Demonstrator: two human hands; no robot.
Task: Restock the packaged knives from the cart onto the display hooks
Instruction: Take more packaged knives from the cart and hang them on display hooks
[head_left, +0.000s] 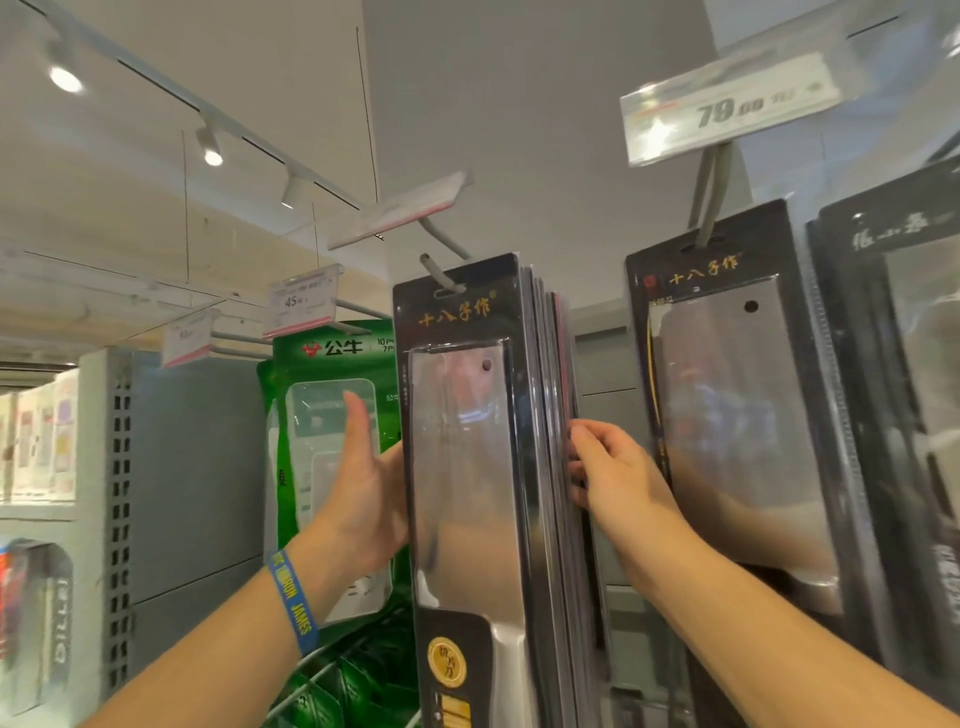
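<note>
- The stack of packaged knives (462, 467) hung on its display hook (439, 273) right in front of us, long axis straight up and down, hang holes at the top and handles at the bottom
- Our two hands bracketed that stack, one on each side at about the same height, both well below the hook
- The left hand (363, 499) lay against the near pack's left edge with the thumb straight and clear of the card; its fingers ran behind the edge, so we judged it was steadying, not clamping
- The right hand (610, 473) had its fingers curled in on the right edges of the packs, fingertips among the rear cards
- The hook's free tip pointed toward us and left, just proud of the near pack, beneath a price tag (400, 208)
- We reckoned the next move ran along that hook, away from us, and the left hand sat nearer the front pack
- Green packets (322, 415) hung to the left and another knife pack (727, 415) to the right, both near enough to snag
- The cart was out of sight
</note>
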